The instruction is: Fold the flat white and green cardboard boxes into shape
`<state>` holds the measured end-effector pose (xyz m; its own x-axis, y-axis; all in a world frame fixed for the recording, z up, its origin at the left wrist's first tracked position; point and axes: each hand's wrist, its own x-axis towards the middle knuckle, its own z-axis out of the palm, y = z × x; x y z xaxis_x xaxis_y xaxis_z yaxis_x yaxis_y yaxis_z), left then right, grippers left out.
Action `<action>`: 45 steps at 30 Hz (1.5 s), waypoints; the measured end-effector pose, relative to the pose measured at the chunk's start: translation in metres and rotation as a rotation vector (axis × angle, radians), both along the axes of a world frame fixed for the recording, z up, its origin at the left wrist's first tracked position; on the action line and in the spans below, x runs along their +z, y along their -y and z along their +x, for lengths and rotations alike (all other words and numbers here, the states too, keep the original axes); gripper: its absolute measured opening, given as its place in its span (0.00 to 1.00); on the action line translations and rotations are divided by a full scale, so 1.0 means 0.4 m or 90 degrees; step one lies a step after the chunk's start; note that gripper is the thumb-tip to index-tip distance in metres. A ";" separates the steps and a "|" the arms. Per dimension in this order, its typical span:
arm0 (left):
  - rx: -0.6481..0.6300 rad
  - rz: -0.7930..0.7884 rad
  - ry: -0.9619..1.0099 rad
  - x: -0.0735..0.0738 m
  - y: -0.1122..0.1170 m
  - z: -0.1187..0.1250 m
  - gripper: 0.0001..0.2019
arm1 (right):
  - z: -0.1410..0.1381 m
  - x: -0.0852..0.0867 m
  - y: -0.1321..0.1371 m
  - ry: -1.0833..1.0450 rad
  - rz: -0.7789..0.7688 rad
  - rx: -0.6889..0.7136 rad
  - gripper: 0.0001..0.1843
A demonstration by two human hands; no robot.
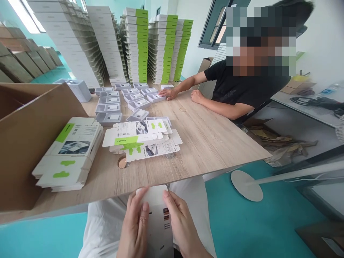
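Over my lap, a white printed carton (pixel 159 229) is held between both hands, its top end near the table's front edge. My left hand (pixel 135 222) grips its left side, thumb along the front face. On the opposite side, my right hand (pixel 180 222) has its thumb near the upper right corner and the other fingers mostly behind. Small dark print and orange-black marks show on the face. Beyond the hands, flattened white-and-green cartons (pixel 145 138) lie in a loose pile. A banded stack of similar flat cartons (pixel 72 150) sits to the left.
White trays with small items (pixel 109 107) stand in rows farther back. Tall stacks of white-and-green boxes (pixel 138 46) rise behind them. A brown cardboard box (pixel 34 143) borders the left. Across the wooden table (pixel 209 139), a co-worker in a black shirt (pixel 228 86) touches a tray.
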<state>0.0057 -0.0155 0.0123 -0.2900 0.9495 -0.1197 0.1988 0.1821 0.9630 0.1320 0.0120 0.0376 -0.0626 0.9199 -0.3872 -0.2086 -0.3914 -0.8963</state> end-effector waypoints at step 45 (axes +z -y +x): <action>0.050 0.192 0.038 0.034 -0.051 -0.014 0.12 | -0.046 -0.006 -0.044 0.354 0.629 -0.184 0.09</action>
